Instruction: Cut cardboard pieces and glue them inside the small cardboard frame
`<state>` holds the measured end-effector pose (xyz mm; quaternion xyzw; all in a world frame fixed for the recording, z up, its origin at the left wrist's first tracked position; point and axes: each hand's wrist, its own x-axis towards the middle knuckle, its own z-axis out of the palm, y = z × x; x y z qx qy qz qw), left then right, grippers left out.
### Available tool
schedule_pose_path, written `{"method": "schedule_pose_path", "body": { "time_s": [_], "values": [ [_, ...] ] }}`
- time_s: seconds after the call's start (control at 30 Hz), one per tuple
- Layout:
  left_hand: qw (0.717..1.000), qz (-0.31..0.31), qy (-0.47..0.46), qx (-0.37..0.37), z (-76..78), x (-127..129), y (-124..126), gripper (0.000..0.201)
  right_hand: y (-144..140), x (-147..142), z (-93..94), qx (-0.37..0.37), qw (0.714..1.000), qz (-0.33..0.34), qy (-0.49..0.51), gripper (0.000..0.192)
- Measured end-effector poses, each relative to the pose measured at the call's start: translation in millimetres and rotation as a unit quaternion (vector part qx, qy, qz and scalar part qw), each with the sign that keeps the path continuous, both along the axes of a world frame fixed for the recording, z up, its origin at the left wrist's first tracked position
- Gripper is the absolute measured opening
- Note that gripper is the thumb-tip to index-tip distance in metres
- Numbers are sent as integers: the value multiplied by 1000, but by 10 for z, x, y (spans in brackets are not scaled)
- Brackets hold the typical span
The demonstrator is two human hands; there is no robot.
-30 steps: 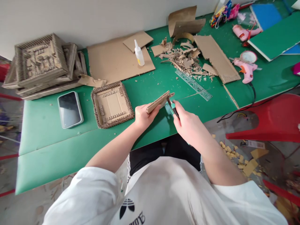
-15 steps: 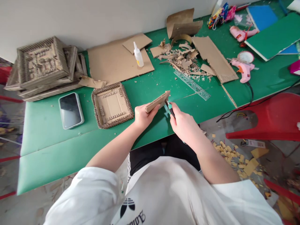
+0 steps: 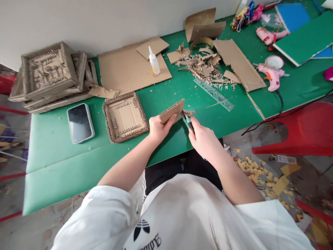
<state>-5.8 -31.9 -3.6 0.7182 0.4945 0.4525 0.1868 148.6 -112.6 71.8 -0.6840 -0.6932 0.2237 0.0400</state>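
My left hand (image 3: 158, 127) grips a small flat piece of brown cardboard (image 3: 172, 110) and holds it above the green table (image 3: 65, 163). My right hand (image 3: 204, 139) is closed on a teal-handled utility knife (image 3: 187, 121), whose tip meets the right edge of that piece. A thin cardboard sliver (image 3: 190, 113) sticks out by the blade. Left of my hands lies a square cardboard tray (image 3: 125, 116) with woven-looking edges.
A phone (image 3: 80, 122) lies left of the tray, with stacked cardboard trays (image 3: 49, 74) behind it. A glue bottle (image 3: 154, 61) stands on a cardboard sheet (image 3: 130, 69). Scraps (image 3: 205, 66), a clear ruler (image 3: 213, 93), pink glue guns (image 3: 272, 75) and a red chair (image 3: 299, 133) are to the right.
My right hand and the knife drew back toward me along the cardboard's edge. The cardboard piece tilted so more of its face shows. The view shifted slightly.
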Motion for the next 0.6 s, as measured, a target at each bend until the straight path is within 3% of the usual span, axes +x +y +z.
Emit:
{"method": "schedule_pose_path", "body": {
  "time_s": [0.13, 0.33, 0.43, 0.6],
  "values": [
    [999, 33, -24, -27, 2, 2, 18, 35, 60, 9, 21, 5, 1000, 3, 7, 46],
    [978, 95, -129, -133, 14, 44, 73, 36, 104, 65, 111, 7, 995, -33, 91, 46],
    [958, 75, -217, -174, -8, 63, 104, 37, 66, 57, 100, 30, 992, -38, 117, 48],
    [902, 34, -353, -245, -21, 95, 122, 43, -14, 1, 6, 36, 997, -16, 73, 49]
  ]
}}
